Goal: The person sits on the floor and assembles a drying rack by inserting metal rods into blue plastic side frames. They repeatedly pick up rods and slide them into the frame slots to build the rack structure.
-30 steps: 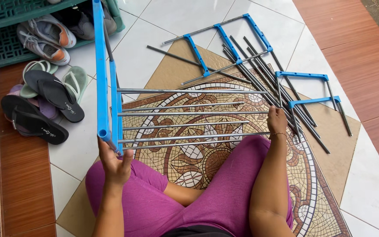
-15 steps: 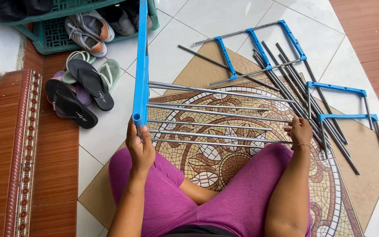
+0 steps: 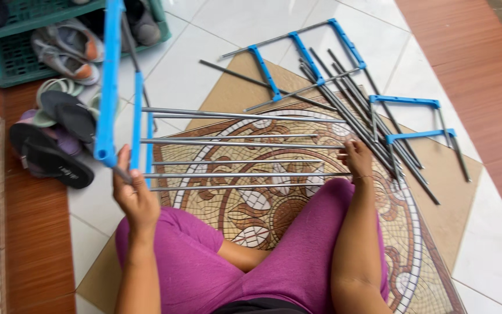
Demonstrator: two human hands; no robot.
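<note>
Head view, looking down at a seated person in magenta trousers (image 3: 297,256) on a tiled floor (image 3: 228,35). The drying-rack section (image 3: 164,142) is a half-assembled frame: a bright blue plastic side rail (image 3: 110,81), smooth and tubular with an open round end, stands nearly upright at the left, and a set of thin grey metal rods (image 3: 245,141) runs from it horizontally to the right, roughly parallel, their free ends uneven in length. It is held above the lap and the mosaic floor medallion (image 3: 262,209) (brown, cream and white small tiles in curved bands). The left hand (image 3: 136,195) is closed around the lower end of the blue rail, fingers wrapped. The right hand (image 3: 357,158) rests at the free ends of the rods, fingers bent against them; whether it fully grips one cannot be told. Beyond, on the floor, lie loose grey rods (image 3: 355,110) in a bundle and further blue brackets (image 3: 405,100), angular and U-shaped. At upper left, dark flip-flops (image 3: 59,157) lie beside a green plastic lattice shoe rack (image 3: 7,58) holding sneakers (image 3: 65,49).
</note>
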